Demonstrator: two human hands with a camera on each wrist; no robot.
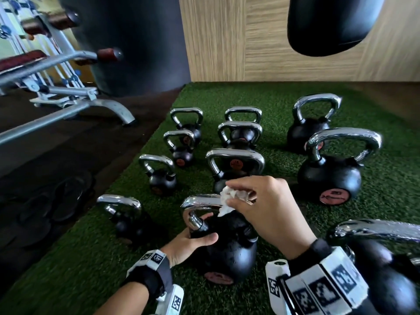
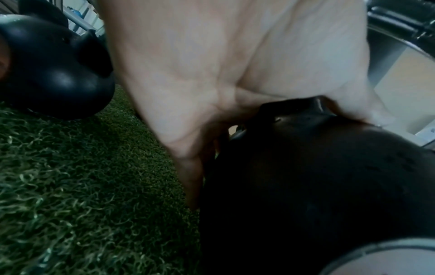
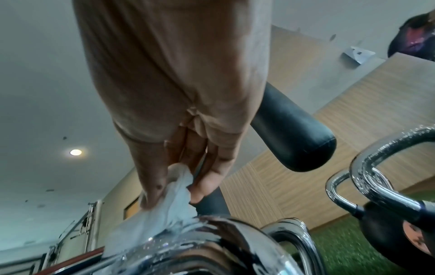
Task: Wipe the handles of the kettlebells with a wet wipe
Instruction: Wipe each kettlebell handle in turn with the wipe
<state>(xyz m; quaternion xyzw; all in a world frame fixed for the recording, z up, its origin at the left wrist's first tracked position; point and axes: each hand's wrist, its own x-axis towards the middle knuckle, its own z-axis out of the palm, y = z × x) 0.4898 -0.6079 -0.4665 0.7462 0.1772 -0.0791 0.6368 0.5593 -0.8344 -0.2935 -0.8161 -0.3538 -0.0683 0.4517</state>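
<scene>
Wiping now: right hand [image 1: 268, 208] pinches a crumpled white wet wipe [image 1: 227, 200] between thumb and fingers and presses it on the chrome handle [image 1: 201, 201] of the nearest kettlebell [image 1: 229, 244].
Left grip: left hand [image 1: 188, 244] wraps the black body where the handle's left leg joins it, thumb across the front, fingers behind.
Kettlebell place: on the green turf [image 1: 284, 105], near its front edge, between a small one [image 1: 123, 214] toward the left edge and a big one [image 1: 381, 258] at the right.
Farther back: eight more kettlebells stand upright in three rows running toward the wooden wall [image 1: 261, 42].
Beyond the turf's left edge: a weight bench [image 1: 68, 96] on dark floor; a black punching bag [image 1: 329, 23] hangs at the far right.
Containers: none in view.
Left wrist view only: palm [image 2: 223, 65] flat against the dimpled black shell [image 2: 317, 176].
Right wrist view only: water droplets on the chrome [image 3: 212, 247] under the wipe [image 3: 174, 202]; a ceiling lamp [image 3: 76, 152].
</scene>
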